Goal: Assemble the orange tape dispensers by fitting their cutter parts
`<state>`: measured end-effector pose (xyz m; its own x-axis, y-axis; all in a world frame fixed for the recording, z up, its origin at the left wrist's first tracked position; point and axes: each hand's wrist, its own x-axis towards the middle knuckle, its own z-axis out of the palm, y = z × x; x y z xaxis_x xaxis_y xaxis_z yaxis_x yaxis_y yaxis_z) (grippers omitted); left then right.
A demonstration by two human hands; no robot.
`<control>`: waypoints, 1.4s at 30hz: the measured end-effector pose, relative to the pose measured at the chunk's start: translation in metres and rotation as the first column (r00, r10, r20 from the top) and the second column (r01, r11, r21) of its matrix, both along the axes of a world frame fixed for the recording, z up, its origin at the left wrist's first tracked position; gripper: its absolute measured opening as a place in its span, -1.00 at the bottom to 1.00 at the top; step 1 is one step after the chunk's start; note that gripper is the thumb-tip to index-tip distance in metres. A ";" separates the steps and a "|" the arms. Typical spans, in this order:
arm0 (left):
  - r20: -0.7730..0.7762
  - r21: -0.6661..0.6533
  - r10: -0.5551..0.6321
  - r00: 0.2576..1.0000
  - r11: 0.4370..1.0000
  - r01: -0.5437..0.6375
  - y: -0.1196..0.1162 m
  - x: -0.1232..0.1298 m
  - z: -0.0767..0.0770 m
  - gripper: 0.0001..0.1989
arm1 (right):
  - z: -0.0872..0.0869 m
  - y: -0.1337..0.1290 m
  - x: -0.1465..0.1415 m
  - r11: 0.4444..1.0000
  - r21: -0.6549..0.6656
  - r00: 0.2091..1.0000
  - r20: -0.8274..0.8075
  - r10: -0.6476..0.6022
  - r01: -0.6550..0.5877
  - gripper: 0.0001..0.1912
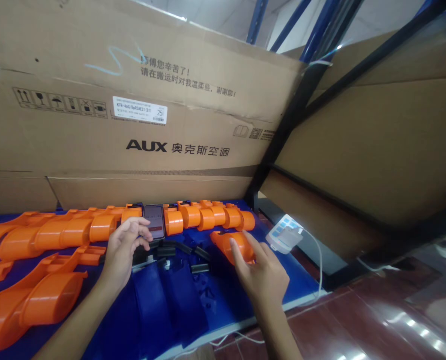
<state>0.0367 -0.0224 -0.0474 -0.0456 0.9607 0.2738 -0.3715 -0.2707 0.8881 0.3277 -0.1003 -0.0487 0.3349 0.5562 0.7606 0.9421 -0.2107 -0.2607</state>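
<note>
My right hand grips a curved orange plastic part near the table's right side, thumb on the near face and fingers at its right end. My left hand hovers by a phone that leans upright among the orange parts. Its fingers are loosely bent and apart, with nothing visible in them; whether a fingertip touches the screen I cannot tell. Several black pieces lie just right of that hand. Dark blue flat pieces lie in front of them, with small dark bits beside.
Rows of orange plastic parts line the back of the blue tabletop; larger ones lie front left. A white device with a cable sits at the right edge. Cardboard walls the back, beside a dark metal post.
</note>
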 end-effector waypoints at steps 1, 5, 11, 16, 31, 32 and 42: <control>-0.006 0.004 -0.001 1.000 1.000 0.001 0.000 0.000 0.000 -0.61 | -0.002 -0.002 0.000 1.000 -0.009 1.000 -0.007 0.002 -0.002 -0.49; -0.019 0.013 0.000 1.000 1.000 0.000 -0.001 0.000 0.000 -0.62 | -0.008 -0.013 0.014 0.998 0.000 0.996 -0.061 0.069 -0.069 -0.44; 0.009 -0.008 0.013 1.000 1.000 -0.013 -0.001 0.003 0.002 -0.62 | -0.012 -0.022 0.066 0.957 -0.281 0.976 -0.219 0.015 -0.078 -0.32; 0.010 -0.032 -0.017 1.000 0.999 0.017 -0.002 0.004 0.004 -0.61 | -0.002 -0.026 0.079 0.888 -0.426 0.939 -0.343 0.021 -0.175 -0.29; 0.001 -0.052 -0.142 0.990 0.988 0.142 -0.002 0.006 0.007 -0.68 | 0.047 -0.036 0.057 0.981 -0.023 0.981 0.007 0.195 -0.195 -0.60; -0.012 -0.054 -0.149 0.989 0.987 0.148 -0.003 0.007 0.007 -0.68 | 0.054 -0.037 0.050 0.974 0.033 0.975 0.005 0.224 -0.224 -0.64; 0.009 -0.087 -0.428 0.904 0.900 0.427 -0.008 0.012 0.007 -0.47 | 0.084 -0.017 -0.076 0.511 0.212 0.491 -0.142 0.859 -0.833 -0.84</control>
